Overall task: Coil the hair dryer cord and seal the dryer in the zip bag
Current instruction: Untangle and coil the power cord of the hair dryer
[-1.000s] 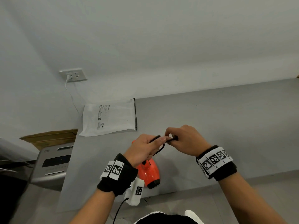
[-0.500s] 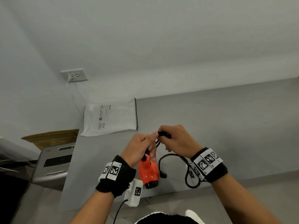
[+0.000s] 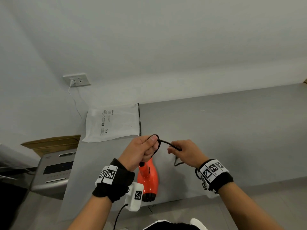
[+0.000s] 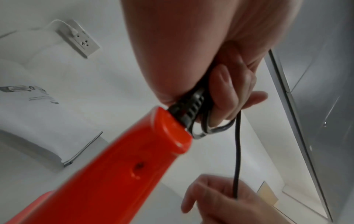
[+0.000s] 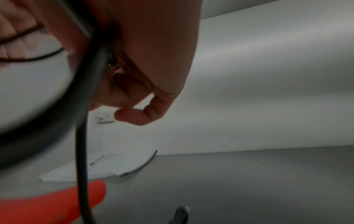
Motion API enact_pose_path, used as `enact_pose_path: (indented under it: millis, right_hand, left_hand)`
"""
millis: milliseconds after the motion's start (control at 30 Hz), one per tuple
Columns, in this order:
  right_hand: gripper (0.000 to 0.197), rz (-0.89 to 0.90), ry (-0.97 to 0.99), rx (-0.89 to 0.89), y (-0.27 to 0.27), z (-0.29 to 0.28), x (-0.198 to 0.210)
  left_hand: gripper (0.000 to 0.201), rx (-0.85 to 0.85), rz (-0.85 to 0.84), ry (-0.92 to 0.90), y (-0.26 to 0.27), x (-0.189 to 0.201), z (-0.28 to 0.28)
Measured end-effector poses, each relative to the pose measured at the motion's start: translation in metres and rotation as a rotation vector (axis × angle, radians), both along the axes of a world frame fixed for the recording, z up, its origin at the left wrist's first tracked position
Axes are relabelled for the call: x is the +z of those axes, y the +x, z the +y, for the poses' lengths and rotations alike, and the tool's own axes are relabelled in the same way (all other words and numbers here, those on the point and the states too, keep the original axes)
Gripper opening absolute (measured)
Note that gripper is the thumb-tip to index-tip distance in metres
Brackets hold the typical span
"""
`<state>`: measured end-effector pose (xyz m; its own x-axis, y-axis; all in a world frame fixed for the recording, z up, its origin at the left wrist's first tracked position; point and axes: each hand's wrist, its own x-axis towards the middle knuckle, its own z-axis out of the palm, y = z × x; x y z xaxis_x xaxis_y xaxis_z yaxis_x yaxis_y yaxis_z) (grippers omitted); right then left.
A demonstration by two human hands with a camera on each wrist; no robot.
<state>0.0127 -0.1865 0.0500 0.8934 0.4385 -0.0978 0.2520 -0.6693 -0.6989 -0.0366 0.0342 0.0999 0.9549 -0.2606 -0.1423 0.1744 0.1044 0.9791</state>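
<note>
An orange hair dryer [image 3: 148, 180] hangs nozzle-down above the grey table [image 3: 232, 130], held at its handle end by my left hand [image 3: 142, 151]. That hand grips the dryer's black strain relief [image 4: 188, 109] together with loops of black cord [image 3: 163, 142]. My right hand [image 3: 184, 152] pinches the cord a short way to the right, and the strand is taut between the two hands. More cord [image 5: 82, 151] hangs from the right hand, and the plug [image 5: 181, 215] lies on the table. The white zip bag [image 3: 114, 124] lies flat at the table's far left.
A wall socket [image 3: 77, 80] with a white cable plugged in sits on the wall above the bag. A grey appliance [image 3: 54, 171] and a cardboard box [image 3: 51, 143] stand left of the table. The table's near edge [image 3: 182, 200] runs just below the dryer.
My hands have moved apart: the right hand has pulled a length of cord out to the right. The left hand and dryer have risen slightly, with a new loop over the thumb.
</note>
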Motion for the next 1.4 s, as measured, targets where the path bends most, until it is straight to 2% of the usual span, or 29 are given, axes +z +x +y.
enact_pose_path:
  millis: [100,200,300,367,467,533,600,633,700,800,833,900,933,1000,1100,1166,1266,1400]
  right_hand:
    - [0.017,0.044,0.011,-0.029,-0.002,-0.009,-0.018]
    - [0.012,0.104,0.152,-0.078,-0.006,-0.014,-0.033]
    - [0.020,0.135,0.304,-0.158,-0.010,-0.016,-0.043]
    - [0.022,0.158,0.327,-0.262,-0.010,-0.021,-0.052]
    - [0.022,0.151,0.157,-0.291,-0.006,-0.037,-0.074]
    - [0.020,0.127,-0.038,-0.240,-0.006,-0.051,-0.088]
    - [0.012,0.173,-0.232,-0.155,-0.008,-0.058,-0.092]
    - [0.013,0.231,-0.270,-0.124,-0.010,-0.058,-0.090]
    - [0.030,0.336,-0.262,-0.078,-0.012,-0.054,-0.082]
    - [0.068,0.304,-0.234,0.019,-0.012,-0.040,-0.059]
    - [0.077,0.277,-0.163,0.025,-0.012,-0.034,-0.046]
    - [0.084,0.238,0.103,-0.026,-0.014,-0.019,-0.018]
    - [0.081,0.209,0.240,-0.052,-0.015,-0.012,-0.003]
    - [0.071,0.130,0.391,-0.026,-0.017,0.002,0.024]
    - [0.054,0.036,0.453,0.107,-0.024,0.024,0.049]
    - [0.036,0.032,0.509,0.092,-0.024,0.033,0.053]
    - [0.009,-0.016,0.511,0.019,-0.023,0.038,0.056]
    - [0.008,-0.095,0.427,0.043,-0.022,0.039,0.053]
  left_hand:
    - [0.037,0.052,-0.029,-0.080,0.004,0.013,0.003]
    - [0.033,0.116,-0.068,-0.144,0.009,0.027,0.009]
    - [0.034,0.164,-0.112,-0.199,0.012,0.035,0.018]
    - [0.035,0.192,-0.145,-0.220,0.015,0.040,0.024]
    - [0.034,0.275,-0.174,-0.248,0.018,0.046,0.035]
    - [0.037,0.306,-0.190,-0.267,0.022,0.049,0.043]
    - [0.038,0.282,-0.198,-0.245,0.023,0.050,0.045]
    - [0.038,0.258,-0.194,-0.224,0.022,0.048,0.044]
    - [0.036,0.218,-0.175,-0.187,0.020,0.044,0.037]
    - [0.035,0.163,-0.142,-0.153,0.015,0.034,0.022]
    - [0.035,0.145,-0.126,-0.142,0.014,0.031,0.018]
    - [0.035,0.111,-0.090,-0.131,0.012,0.025,0.012]
    - [0.035,0.093,-0.075,-0.126,0.011,0.022,0.009]
    - [0.035,0.045,-0.052,-0.119,0.008,0.018,0.003]
    - [0.036,0.001,-0.030,-0.137,0.006,0.014,-0.007]
    - [0.037,0.007,-0.012,-0.154,0.007,0.012,-0.009]
    - [0.041,0.012,0.015,-0.101,0.006,0.009,-0.008]
    - [0.058,0.010,0.003,-0.006,-0.001,0.003,-0.008]
